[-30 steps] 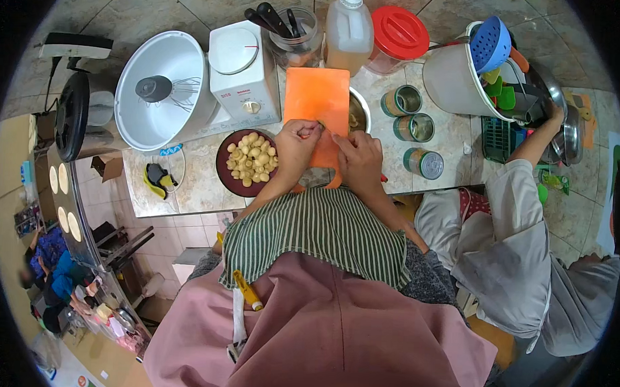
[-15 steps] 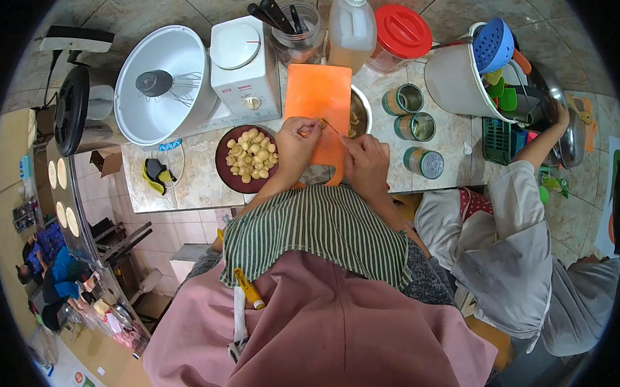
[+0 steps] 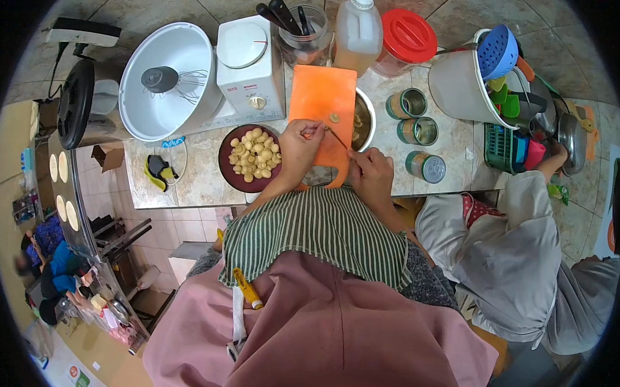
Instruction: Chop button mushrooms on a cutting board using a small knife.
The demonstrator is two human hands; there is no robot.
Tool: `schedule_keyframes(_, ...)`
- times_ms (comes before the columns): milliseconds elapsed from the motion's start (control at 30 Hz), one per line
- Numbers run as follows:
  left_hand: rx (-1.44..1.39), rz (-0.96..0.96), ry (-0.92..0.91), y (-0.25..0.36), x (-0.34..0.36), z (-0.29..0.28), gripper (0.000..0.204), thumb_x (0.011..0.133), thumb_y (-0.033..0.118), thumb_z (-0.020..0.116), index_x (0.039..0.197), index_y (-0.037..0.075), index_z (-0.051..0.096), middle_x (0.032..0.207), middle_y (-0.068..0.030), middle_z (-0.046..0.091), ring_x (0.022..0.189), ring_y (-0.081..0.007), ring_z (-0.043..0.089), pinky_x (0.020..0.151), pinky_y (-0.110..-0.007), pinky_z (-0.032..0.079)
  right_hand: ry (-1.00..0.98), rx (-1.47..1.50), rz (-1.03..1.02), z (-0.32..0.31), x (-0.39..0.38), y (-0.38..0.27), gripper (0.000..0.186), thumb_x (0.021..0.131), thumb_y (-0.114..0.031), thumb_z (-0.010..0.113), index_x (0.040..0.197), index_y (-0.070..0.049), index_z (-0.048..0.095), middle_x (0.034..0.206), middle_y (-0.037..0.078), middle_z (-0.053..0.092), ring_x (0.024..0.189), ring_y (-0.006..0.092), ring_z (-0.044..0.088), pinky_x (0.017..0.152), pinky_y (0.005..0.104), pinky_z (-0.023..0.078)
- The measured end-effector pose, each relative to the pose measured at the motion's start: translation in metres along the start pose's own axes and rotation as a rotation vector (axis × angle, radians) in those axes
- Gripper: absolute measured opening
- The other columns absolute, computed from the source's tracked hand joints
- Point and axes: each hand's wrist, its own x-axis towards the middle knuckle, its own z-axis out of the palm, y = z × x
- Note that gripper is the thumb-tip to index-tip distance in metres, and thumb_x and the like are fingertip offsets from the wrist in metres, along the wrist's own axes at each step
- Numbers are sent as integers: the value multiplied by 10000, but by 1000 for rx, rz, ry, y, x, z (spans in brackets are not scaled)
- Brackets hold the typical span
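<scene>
An orange cutting board (image 3: 322,91) lies in front of me. Over its near half, my left hand (image 3: 302,144) is closed in a pinch on a small mushroom, mostly hidden by the fingertips. My right hand (image 3: 371,171) grips a small knife (image 3: 336,137), its thin blade reaching to the left fingertips. One pale mushroom piece (image 3: 334,117) rests on the board just beyond the fingers. To the left, a dark red plate (image 3: 227,176) bears a heap of whole button mushrooms (image 3: 255,153). Partly covered by the board's right edge is a metal bowl (image 3: 371,120) with brownish contents.
Three cans (image 3: 425,167) stand to the right. Behind are a stand mixer (image 3: 251,75) with its white bowl (image 3: 132,105), a jar of knives (image 3: 305,46), a jug (image 3: 357,38) and a red-lidded container (image 3: 405,36). At right, a co-worker's hand (image 3: 556,158) is near a green basket (image 3: 499,147).
A mushroom piece now lies on the board beyond my fingers. Both hands have shifted only slightly, still with the knife and mushroom. The co-worker's hand has moved nearer the green basket.
</scene>
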Motion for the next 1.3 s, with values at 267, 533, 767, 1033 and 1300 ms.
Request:
schedule_keyframes(267,45,82,17,8,-3,1,167,853,38,779,973,-66,729,946,-131,714,828,-159,730,747,-263,580,57,-23,-105,10,37,-16,339,745,-18,684,1064,-119,734,832,57,565,741,246,587,671,397,364)
schedule_keyframes(533,38,-53,-7,1,-2,0,166,874,64,772,979,-58,731,947,-142,722,817,-166,726,734,-272,577,45,8,-93,11,18,-5,336,752,-17,694,1070,-116,737,827,55,567,746,251,589,668,402,374)
schedule_keyframes(767,71,67,9,8,-4,-2,151,898,71,754,972,-59,729,948,-152,714,813,-183,724,722,-293,575,50,4,-66,-6,22,-9,308,787,-33,705,1082,-113,741,817,43,580,743,233,592,665,398,370)
schedule_keyframes(1033,58,108,-24,9,-5,-2,155,906,72,749,1005,-46,736,957,-112,719,823,-155,700,733,-275,557,19,9,-62,20,38,-16,314,751,-53,702,1058,-107,732,874,76,579,797,254,608,728,415,402)
schedule_keyframes(1300,153,145,12,16,-4,-24,146,904,67,727,995,-48,722,972,-155,701,809,-217,717,714,-296,571,-13,34,-29,-6,1,0,250,793,-39,713,1034,-99,746,808,45,619,727,235,622,698,377,412)
